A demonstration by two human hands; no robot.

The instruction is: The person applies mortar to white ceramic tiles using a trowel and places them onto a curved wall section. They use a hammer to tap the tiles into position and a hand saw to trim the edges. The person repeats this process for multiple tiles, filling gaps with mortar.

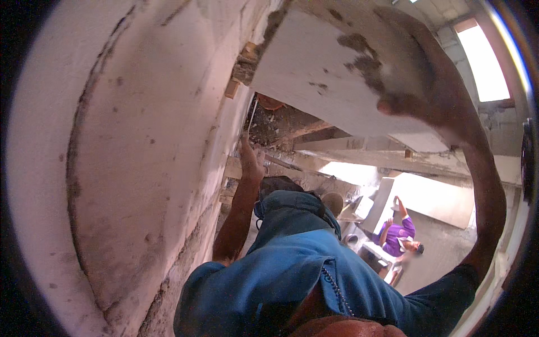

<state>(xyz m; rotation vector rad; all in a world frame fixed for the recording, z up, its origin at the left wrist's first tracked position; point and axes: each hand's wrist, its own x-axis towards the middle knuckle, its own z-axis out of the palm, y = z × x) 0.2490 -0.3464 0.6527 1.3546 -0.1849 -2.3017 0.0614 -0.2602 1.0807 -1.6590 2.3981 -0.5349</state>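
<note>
A broad whitish slab (pixel 314 62) with dark wet-looking patches slants across the upper middle. My right hand (pixel 412 84), partly blurred, lies spread against its right part, thumb apart from the fingers. Lower down, my left hand (pixel 252 160) is beside the foot of the pale plastered wall (pixel 151 129). From its fingertips a thin pale rod (pixel 253 115) points upward; the fingers seem closed on its end, though they are small and dim here. Small wooden blocks (pixel 245 63) sit between the slab's left edge and the wall.
Rubble and a wooden piece (pixel 306 132) show in the gap below the slab. A long pale beam (pixel 387 154) runs behind. Lower right, a person in a purple shirt (pixel 398 230) is near a large pale panel (pixel 432 196). A bright window (pixel 483 59) is upper right.
</note>
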